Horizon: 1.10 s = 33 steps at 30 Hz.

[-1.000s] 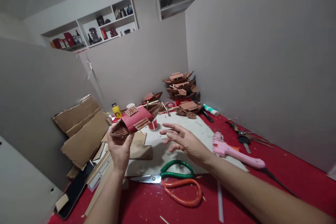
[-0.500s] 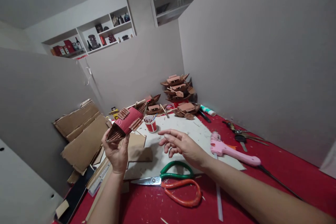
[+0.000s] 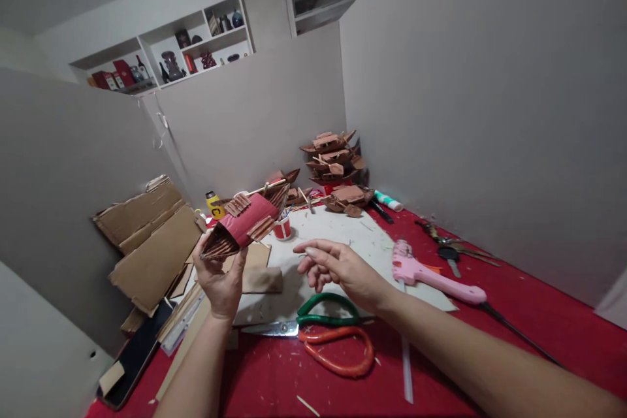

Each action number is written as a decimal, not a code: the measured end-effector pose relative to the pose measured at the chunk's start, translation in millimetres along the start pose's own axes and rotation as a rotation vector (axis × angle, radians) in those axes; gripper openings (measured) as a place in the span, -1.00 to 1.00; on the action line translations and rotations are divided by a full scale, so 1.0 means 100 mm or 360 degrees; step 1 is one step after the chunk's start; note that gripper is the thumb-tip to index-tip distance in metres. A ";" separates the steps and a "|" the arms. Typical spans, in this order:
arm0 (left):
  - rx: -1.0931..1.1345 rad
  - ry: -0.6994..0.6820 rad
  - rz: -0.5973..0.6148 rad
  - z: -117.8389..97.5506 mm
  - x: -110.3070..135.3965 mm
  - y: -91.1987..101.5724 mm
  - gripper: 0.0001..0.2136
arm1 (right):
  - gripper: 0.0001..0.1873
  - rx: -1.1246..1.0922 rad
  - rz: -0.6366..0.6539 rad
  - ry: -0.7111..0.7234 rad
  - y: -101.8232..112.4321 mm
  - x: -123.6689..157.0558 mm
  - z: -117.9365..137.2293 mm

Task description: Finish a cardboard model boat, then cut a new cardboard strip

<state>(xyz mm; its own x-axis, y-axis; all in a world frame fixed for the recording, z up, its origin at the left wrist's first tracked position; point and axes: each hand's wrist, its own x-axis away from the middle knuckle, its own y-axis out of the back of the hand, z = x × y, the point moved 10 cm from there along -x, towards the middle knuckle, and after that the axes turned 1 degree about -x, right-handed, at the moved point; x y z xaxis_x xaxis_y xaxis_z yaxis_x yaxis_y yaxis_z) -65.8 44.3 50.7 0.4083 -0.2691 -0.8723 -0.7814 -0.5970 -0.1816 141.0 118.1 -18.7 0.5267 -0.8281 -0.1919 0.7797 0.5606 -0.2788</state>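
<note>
My left hand [image 3: 221,281] grips a model boat [image 3: 246,219] by its near end, holding it tilted above the table. The boat has a curved red canopy, ribbed brown ends and slatted strips along the canopy's sides. To its right, my right hand [image 3: 333,268] hovers over the white board [image 3: 360,238] with the fingers partly curled and apart, and nothing shows in them. Scissors [image 3: 337,339] with one green and one orange handle lie below my right hand. Behind the held boat stands a red and white cup [image 3: 283,228], partly hidden.
Several finished model boats [image 3: 333,160] are stacked at the back. A pink glue gun [image 3: 431,281] with a clear glue stick lies right, near keys [image 3: 448,255]. Cardboard sheets [image 3: 157,255] lean at left above a dark phone-like slab [image 3: 140,353]. Red cloth [image 3: 274,379] covers the table.
The held boat has shifted slightly right and turned a little, covering more of the cup. My right hand keeps nearly the same pose. The whole view has shifted slightly.
</note>
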 end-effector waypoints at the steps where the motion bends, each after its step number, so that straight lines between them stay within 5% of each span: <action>1: -0.0004 0.0000 0.0020 0.00 0.02 -0.01 -0.38 | -0.48 0.0001 -0.0005 -0.0008 0.00 0.01 0.00; 12: -0.0129 0.0025 0.0268 -0.01 0.21 -0.16 -0.38 | -0.52 -0.0015 -0.0070 -0.0096 0.06 0.09 -0.07; 20: -0.0116 -0.0008 0.0207 0.04 0.22 -0.14 -0.32 | -0.53 -0.0227 -0.0161 0.0015 0.09 0.05 0.10; 27: -0.0024 -0.0173 0.0127 -0.18 0.15 -0.15 -0.29 | -0.61 -0.0346 -0.0290 0.0115 0.22 -0.01 0.15; 33: 0.0017 -0.0068 0.0118 -0.20 0.17 -0.18 -0.33 | -0.66 -0.0345 -0.0226 0.0239 0.21 -0.03 0.27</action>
<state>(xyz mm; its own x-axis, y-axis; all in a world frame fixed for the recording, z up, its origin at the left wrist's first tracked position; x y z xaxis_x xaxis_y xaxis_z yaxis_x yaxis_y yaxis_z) -35.7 35.3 48.4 0.3288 -0.2798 -0.9020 -0.8139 -0.5685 -0.1204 164.9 132.6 1.8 0.3487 -0.8977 -0.2694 0.7431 0.4400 -0.5041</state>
